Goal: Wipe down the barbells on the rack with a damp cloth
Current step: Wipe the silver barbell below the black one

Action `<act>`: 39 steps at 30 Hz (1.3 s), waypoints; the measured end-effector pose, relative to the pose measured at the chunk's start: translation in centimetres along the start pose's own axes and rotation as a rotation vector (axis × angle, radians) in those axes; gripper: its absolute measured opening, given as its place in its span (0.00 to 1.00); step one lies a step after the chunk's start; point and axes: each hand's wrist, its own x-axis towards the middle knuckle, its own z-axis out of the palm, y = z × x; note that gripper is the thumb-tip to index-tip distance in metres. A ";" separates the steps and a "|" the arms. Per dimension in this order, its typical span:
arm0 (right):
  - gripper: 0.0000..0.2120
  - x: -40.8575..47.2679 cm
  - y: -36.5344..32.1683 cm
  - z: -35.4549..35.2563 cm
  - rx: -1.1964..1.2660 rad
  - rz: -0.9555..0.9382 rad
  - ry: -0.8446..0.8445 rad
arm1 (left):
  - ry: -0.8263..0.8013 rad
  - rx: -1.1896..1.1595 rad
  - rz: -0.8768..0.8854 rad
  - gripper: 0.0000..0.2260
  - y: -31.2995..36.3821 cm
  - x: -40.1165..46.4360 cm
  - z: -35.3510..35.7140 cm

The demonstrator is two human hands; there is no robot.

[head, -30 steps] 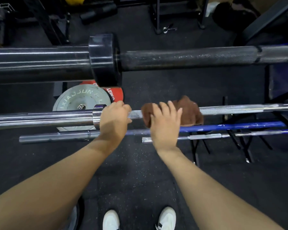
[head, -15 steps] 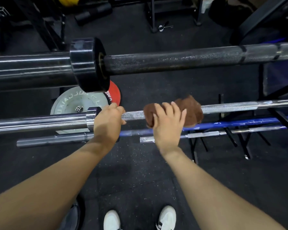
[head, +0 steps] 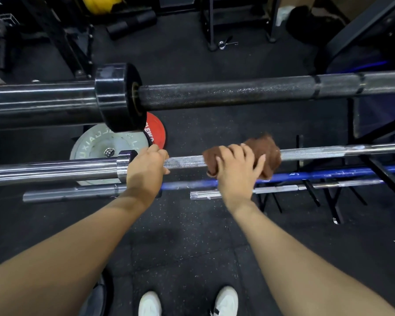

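Far left: chrome barbell [head: 317,152] sleeve runs in from the left edge, its collar touching the left hand [head: 145,171]. Left hand fingers [head: 162,153] curled over the knurled shaft, gripping it just right of the collar. Behind and above those fingers: white weight plate [head: 89,142] and red weight plate [head: 156,133] on the floor, partly hidden by the black barbell [head: 226,94] that crosses the whole view higher up, thick collar left of centre.

Between the two hands: bare stretch of knurled chrome shaft.

Right hand [head: 237,172] fingers [head: 246,153] wrapped over a brown cloth [head: 267,151], holding it pressed round the chrome shaft. Cloth bunches out past the fingertips on the right side and at the thumb side on the left. Can't tell if cloth is damp.

Below both hands: blue barbell [head: 306,176] runs parallel, just under the chrome one, passing behind the right wrist. Under that, a thinner silver bar [head: 278,189] starts beneath the right hand and goes right; a short chrome sleeve [head: 71,193] lies under the left hand.

Right of the cloth: chrome shaft continues to the right edge, over black rack legs [head: 328,201].

Bottom centre: white shoes [head: 226,301] on black rubber floor [head: 192,236].
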 end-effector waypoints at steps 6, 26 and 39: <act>0.19 1.5 4.1 -0.8 -0.154 -0.263 0.034 | -0.030 -0.010 -0.011 0.14 0.1 0.0 -0.5; 0.20 2.0 5.6 -2.3 -0.013 -0.077 0.046 | -0.001 -0.050 -0.016 0.14 0.0 -0.2 -0.5; 0.20 2.9 7.6 -1.3 -0.141 -0.156 0.150 | 0.036 -0.084 0.012 0.15 -0.5 -0.1 -0.2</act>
